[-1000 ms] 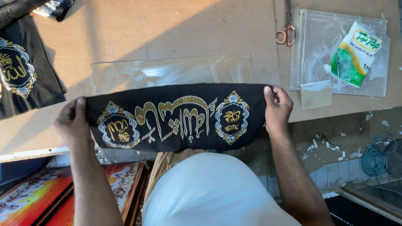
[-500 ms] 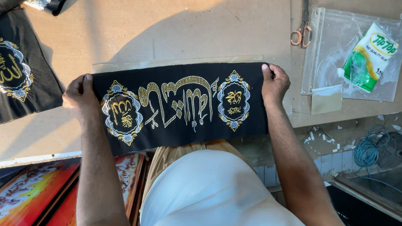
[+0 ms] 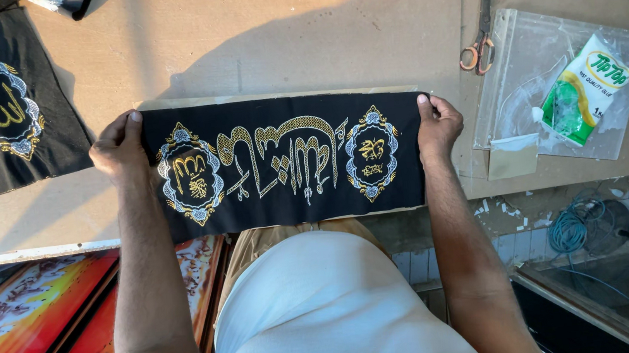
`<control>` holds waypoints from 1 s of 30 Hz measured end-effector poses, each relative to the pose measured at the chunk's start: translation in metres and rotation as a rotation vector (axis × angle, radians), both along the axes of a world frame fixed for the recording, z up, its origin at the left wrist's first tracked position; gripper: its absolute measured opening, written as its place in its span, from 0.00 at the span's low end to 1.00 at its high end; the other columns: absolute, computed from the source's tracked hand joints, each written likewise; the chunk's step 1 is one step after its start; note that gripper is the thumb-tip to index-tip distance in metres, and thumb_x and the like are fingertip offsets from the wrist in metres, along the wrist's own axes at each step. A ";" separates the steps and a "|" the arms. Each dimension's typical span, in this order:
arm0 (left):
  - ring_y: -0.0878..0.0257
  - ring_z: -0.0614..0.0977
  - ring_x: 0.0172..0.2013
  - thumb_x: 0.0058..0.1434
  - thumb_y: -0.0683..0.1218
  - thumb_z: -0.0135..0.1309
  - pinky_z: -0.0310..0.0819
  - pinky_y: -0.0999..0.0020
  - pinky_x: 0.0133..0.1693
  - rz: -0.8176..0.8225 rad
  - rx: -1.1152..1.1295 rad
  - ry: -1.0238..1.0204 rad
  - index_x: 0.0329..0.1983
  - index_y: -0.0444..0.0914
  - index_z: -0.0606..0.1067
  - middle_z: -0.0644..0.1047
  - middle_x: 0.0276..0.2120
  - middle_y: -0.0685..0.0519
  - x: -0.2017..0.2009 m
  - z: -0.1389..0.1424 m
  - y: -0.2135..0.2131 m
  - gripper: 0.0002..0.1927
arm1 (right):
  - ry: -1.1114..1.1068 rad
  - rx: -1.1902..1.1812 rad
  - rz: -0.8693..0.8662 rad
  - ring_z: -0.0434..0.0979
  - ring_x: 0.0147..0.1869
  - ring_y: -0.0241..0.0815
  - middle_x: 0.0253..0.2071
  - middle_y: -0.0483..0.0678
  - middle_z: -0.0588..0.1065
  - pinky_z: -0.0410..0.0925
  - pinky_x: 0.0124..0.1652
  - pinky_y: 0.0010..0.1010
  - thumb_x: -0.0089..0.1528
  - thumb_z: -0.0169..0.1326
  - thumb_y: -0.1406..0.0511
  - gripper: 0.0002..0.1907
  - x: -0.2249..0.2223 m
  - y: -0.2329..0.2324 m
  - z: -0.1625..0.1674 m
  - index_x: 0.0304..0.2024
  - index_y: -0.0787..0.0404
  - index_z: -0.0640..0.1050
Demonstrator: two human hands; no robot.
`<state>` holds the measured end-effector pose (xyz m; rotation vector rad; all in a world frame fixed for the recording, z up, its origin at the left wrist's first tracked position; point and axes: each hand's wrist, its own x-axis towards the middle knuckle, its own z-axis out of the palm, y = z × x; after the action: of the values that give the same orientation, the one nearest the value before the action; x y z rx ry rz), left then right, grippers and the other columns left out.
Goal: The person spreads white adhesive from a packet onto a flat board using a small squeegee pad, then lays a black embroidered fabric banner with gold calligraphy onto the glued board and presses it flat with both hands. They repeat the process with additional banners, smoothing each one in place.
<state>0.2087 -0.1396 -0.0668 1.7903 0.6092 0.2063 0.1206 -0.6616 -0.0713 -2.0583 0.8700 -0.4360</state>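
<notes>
At the centre of the tabletop [image 3: 276, 32], stretched flat from 9 to 3 o'clock: a long black cloth [image 3: 286, 164] with gold and silver embroidery, its lower edge reaching the near rim. Under its far edge, just a thin pale sliver of board [image 3: 282, 93] showing.

At 9 o'clock, the left hand [image 3: 120, 146], pinching the short end, thumb on top and fingers curled under. At 3 o'clock, the right hand [image 3: 437, 124], pinching the opposite end the same way. Both hands closed on fabric, neither spread nor flat.

To do this well, by the look of it:
- Pull evenly outward toward 9 and 3, enough to take out slack but not enough to skew the stitching.
- Match the far edge of the cloth to the pale sliver, parallel along its whole length.
- Check the two medallions for equal margins at each end, with the middle motif centred.
- Grip at the very ends, off the embroidery.

Well apart at 2 o'clock: orange-handled scissors [image 3: 479, 27], a clear plastic bag [image 3: 544, 59], a green-and-white pouch [image 3: 584, 90] on it. At 10 o'clock, a second embroidered black cloth [image 3: 4, 116].
</notes>
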 end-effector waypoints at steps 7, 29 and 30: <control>0.68 0.84 0.32 0.63 0.41 0.68 0.81 0.77 0.36 0.041 -0.244 -0.007 0.44 0.31 0.83 0.84 0.34 0.50 -0.003 0.014 0.000 0.10 | -0.060 0.131 0.033 0.73 0.38 0.31 0.35 0.44 0.79 0.69 0.42 0.24 0.65 0.66 0.63 0.13 -0.005 -0.013 -0.004 0.44 0.67 0.83; 0.70 0.81 0.30 0.63 0.45 0.69 0.75 0.77 0.31 0.024 -0.374 0.129 0.46 0.35 0.76 0.82 0.33 0.54 -0.004 0.033 0.019 0.15 | -0.245 0.713 0.106 0.76 0.42 0.33 0.38 0.45 0.79 0.71 0.46 0.25 0.68 0.62 0.65 0.09 -0.016 -0.031 0.007 0.43 0.67 0.80; 0.69 0.82 0.31 0.63 0.45 0.68 0.77 0.76 0.33 0.012 -0.422 0.117 0.46 0.35 0.76 0.82 0.34 0.54 -0.004 0.034 0.021 0.15 | -0.274 0.800 0.101 0.78 0.43 0.33 0.39 0.45 0.80 0.73 0.48 0.26 0.68 0.62 0.66 0.09 -0.017 -0.032 0.006 0.43 0.66 0.79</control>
<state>0.2043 -0.1190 -0.0332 1.3968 0.6898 -0.0211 0.1036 -0.6938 -0.0651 -1.2623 0.6275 -0.2452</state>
